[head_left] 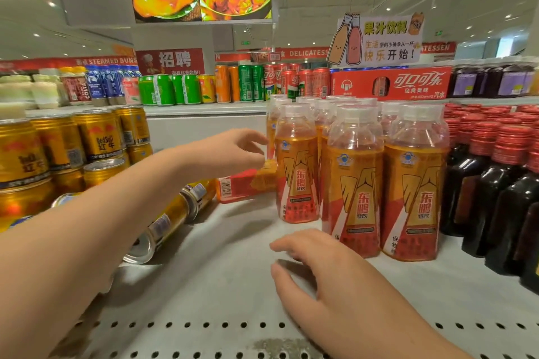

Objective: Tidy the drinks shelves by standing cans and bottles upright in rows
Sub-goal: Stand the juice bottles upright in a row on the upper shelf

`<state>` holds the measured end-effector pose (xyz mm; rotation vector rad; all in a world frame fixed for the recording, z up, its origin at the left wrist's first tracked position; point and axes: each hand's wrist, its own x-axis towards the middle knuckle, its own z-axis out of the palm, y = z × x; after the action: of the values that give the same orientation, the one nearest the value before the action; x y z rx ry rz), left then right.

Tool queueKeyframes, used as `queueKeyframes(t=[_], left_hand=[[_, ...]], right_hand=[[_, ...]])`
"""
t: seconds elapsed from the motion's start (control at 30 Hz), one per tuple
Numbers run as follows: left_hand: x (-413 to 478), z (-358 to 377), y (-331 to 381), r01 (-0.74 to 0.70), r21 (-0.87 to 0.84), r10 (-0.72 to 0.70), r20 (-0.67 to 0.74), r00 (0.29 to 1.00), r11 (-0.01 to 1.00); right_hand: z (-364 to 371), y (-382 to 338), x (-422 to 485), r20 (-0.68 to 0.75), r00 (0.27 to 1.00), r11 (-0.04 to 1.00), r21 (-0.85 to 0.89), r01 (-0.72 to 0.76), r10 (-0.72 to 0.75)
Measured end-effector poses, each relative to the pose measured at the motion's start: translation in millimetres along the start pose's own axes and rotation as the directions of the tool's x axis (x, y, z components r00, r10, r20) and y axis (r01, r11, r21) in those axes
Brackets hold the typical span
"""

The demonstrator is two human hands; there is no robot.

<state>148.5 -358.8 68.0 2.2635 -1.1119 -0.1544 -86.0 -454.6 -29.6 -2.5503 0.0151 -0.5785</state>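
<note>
An orange-and-red bottle (248, 185) lies on its side on the grey shelf (221, 265), behind the front rows. My left hand (233, 151) reaches over it with loosely spread fingers, fingertips just above its gold end, holding nothing. Upright bottles of the same orange drink (354, 183) stand in rows to the right. Gold cans (172, 218) lie toppled on the shelf under my left forearm. My right hand (323, 274) hovers low over the shelf front, fingers relaxed, holding nothing.
Stacked gold Red Bull cans (96, 137) fill the left. Dark bottles with red caps (495, 183) crowd the right. An upper shelf carries green, orange and red cans (248, 84) and a red cola carton (390, 83). The perforated shelf front (204, 326) lies nearest me.
</note>
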Motion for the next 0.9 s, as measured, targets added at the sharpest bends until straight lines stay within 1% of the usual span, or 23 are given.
queueKeyframes(t=[0.03,0.07,0.1,0.13,0.2,0.23,0.27,0.37,0.5,0.6,0.67,0.73,0.8,0.9], left_hand=[[4.2,-2.9,-6.8,0.022,0.125,-0.012,-0.080,0.997,0.992],[8.6,-4.3,-13.9,0.056,0.273,-0.019,-0.136,0.990,0.960],[12.7,-3.3,-20.7,0.103,0.399,-0.044,-0.155,0.987,0.911],[16.2,-0.9,-27.6,0.161,0.482,-0.105,-0.141,0.984,0.861],[21.7,3.5,-40.3,0.254,0.547,-0.266,-0.060,0.962,0.798],[23.4,4.3,-45.2,0.270,0.557,-0.313,-0.019,0.950,0.785],[24.3,4.2,-49.1,0.265,0.564,-0.323,0.005,0.946,0.783],[25.1,1.0,-52.7,0.222,0.567,-0.265,-0.007,0.964,0.793],[21.7,-0.5,-43.6,0.236,0.493,-0.256,-0.027,0.966,0.838],[18.8,4.1,-34.2,0.229,0.494,-0.274,0.020,0.962,0.839],[18.3,13.5,-27.1,0.236,0.431,-0.286,0.052,0.957,0.871],[19.9,22.8,-20.9,0.245,0.366,-0.278,0.038,0.960,0.898],[20.7,28.7,-17.1,0.247,0.349,-0.264,0.001,0.964,0.904],[13.1,33.7,-17.8,0.286,0.321,-0.256,-0.134,0.957,0.903]], right_hand=[[0.1,-0.5,0.5,0.008,1.000,1.000,-0.018,0.006,-0.006],[0.0,-1.0,1.1,0.015,1.000,0.999,-0.034,0.009,-0.009],[-0.1,-1.5,1.9,0.022,1.000,0.999,-0.048,0.012,-0.011],[0.0,-2.1,2.3,0.030,0.999,0.998,-0.060,0.014,-0.012],[0.1,-3.0,3.1,0.043,0.999,0.997,-0.076,0.016,-0.013],[0.0,-3.2,3.3,0.046,0.999,0.997,-0.080,0.012,-0.009],[-0.1,-3.4,3.7,0.048,0.999,0.997,-0.083,0.006,-0.002],[-0.2,-3.7,4.2,0.045,0.999,0.995,-0.096,-0.003,0.007],[0.1,-4.0,4.2,0.044,0.999,0.996,-0.091,-0.013,0.017],[0.9,-3.9,4.9,0.033,0.999,0.996,-0.092,-0.015,0.018],[1.1,-4.9,4.9,0.032,0.999,0.996,-0.086,-0.020,0.023],[0.7,-5.8,3.5,0.028,0.999,0.997,-0.070,-0.029,0.031],[-0.7,-3.7,0.4,-0.004,0.999,0.997,-0.058,-0.042,0.042],[-2.6,0.9,-5.1,-0.080,0.994,0.995,-0.061,-0.076,0.071]])
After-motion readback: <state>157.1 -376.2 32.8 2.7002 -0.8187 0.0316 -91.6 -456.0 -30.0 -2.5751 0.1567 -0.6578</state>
